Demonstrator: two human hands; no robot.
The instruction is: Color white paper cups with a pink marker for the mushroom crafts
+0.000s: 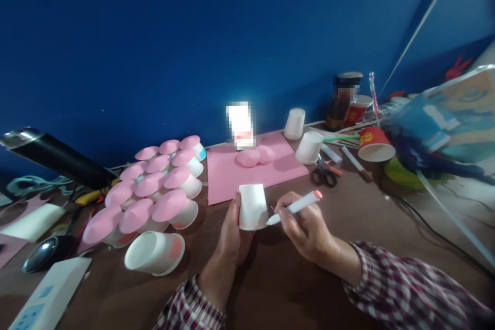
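- The left hand (231, 234) grips a white paper cup (253, 207), rim downward, above the desk (286, 289); it looks light and thin-walled, likely to dent, so best cradled low, near the stiffer rim.
- The right hand (307, 224) pinches a white marker (300, 204), probably light, rigid and smooth, best held close to its tip, which is at the cup's edge; contact is unclear.
- Beyond lies pink paper (222, 175), likely easily creased.
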